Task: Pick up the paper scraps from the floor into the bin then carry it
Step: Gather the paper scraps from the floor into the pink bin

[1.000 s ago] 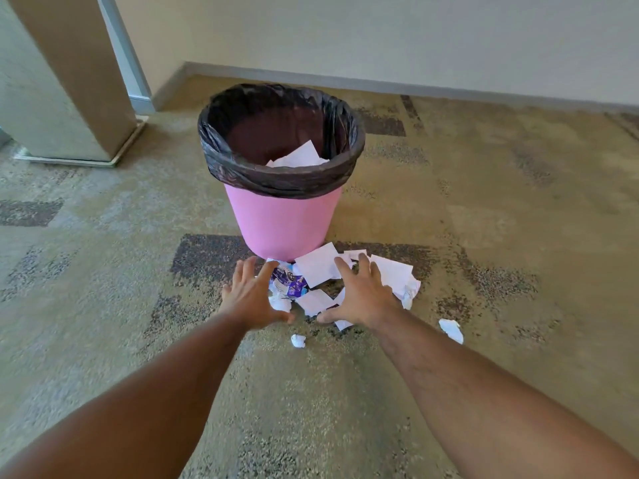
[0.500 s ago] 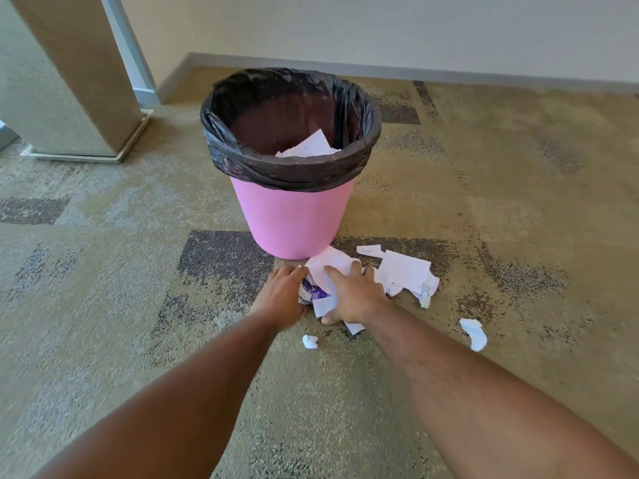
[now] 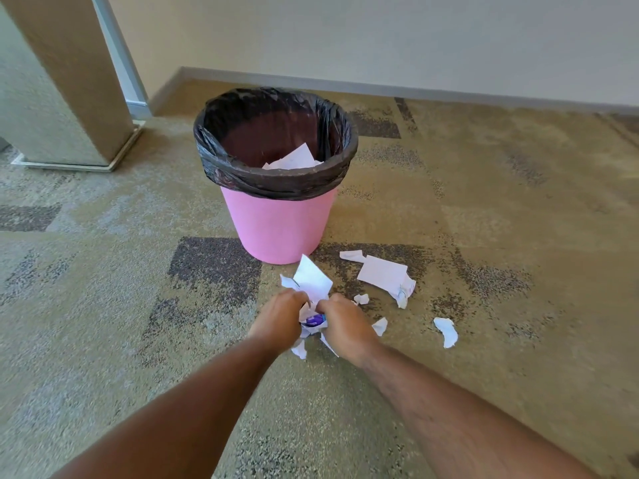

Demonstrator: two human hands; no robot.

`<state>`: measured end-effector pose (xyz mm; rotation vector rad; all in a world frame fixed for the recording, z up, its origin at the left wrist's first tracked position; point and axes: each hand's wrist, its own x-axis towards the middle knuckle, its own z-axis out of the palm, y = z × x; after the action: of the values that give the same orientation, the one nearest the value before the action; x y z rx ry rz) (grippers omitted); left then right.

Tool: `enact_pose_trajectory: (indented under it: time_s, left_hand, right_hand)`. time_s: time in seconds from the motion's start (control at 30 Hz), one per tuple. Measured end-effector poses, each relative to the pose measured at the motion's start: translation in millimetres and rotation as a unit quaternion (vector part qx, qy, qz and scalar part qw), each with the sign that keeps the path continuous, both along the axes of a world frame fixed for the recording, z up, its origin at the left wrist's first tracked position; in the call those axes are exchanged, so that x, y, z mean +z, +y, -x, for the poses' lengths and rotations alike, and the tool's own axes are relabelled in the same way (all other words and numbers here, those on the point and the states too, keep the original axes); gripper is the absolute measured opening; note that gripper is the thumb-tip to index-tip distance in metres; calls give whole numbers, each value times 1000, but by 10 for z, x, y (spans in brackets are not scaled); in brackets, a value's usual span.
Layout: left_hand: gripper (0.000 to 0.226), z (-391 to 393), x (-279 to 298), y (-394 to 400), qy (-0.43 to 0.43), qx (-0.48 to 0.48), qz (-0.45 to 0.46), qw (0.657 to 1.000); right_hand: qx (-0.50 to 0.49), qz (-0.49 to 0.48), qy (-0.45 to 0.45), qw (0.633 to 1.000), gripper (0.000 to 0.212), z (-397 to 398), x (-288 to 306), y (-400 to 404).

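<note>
A pink bin [image 3: 278, 226] lined with a black bag stands on the carpet, with white paper [image 3: 294, 159] inside. Just in front of it, my left hand [image 3: 278, 319] and my right hand [image 3: 345, 324] are pressed together around a bunch of paper scraps [image 3: 311, 283], white sheets sticking up and a purple piece between the palms. Both hands grip the bunch. More white scraps lie to the right: a flat sheet [image 3: 382, 273], a small strip [image 3: 352, 255], a crumpled bit [image 3: 361, 299], and a torn piece [image 3: 447, 331].
A beige pillar [image 3: 65, 84] with a metal base stands at the back left. A wall with a grey baseboard [image 3: 380, 86] runs behind the bin. Patterned carpet [image 3: 518, 219] stretches to the right and left.
My hands have closed together and gathered the scraps from a flat spread into one bunch, lifting it slightly and drawing it toward me. The view has pulled back from the bin.
</note>
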<state>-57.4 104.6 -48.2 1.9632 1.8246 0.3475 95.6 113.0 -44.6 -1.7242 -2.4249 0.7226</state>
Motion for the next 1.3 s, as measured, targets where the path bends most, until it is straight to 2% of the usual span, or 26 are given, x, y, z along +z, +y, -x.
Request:
enact_pose_trajectory:
  time_s: [0.13, 0.23, 0.43, 0.6, 0.77, 0.93, 1.07, 1.3]
  left_hand:
    - [41, -35, 331, -6, -34, -8, -52, 998]
    - [43, -44, 718, 38, -35, -21, -133, 990]
    - [45, 23, 1430, 233, -17, -25, -295, 955]
    - [43, 94, 1796, 409, -22, -22, -377, 926]
    - [43, 186, 1973, 555, -12, 6, -397, 918]
    - [46, 320, 2113, 748, -5, 25, -394, 919]
    - [48, 430, 2219, 933, -7, 45, -365, 930]
    - [32, 576, 2273, 1302, 8, 81, -292, 953]
  right_hand:
    - [-14, -43, 45, 998, 37, -108, 251, -29]
    - [-31, -116, 97, 988, 34, -167, 565, 4]
    - [-53, -282, 196, 938, 35, -64, 1225, 247]
    - [-49, -347, 219, 911, 28, 32, 1633, 383]
    - [-40, -371, 207, 904, 29, 147, 1835, 570]
    - [-23, -365, 175, 914, 32, 294, 2022, 811]
    - [-13, -338, 149, 929, 30, 435, 2142, 1038]
    - [-28, -270, 99, 957, 30, 661, 2195, 1377]
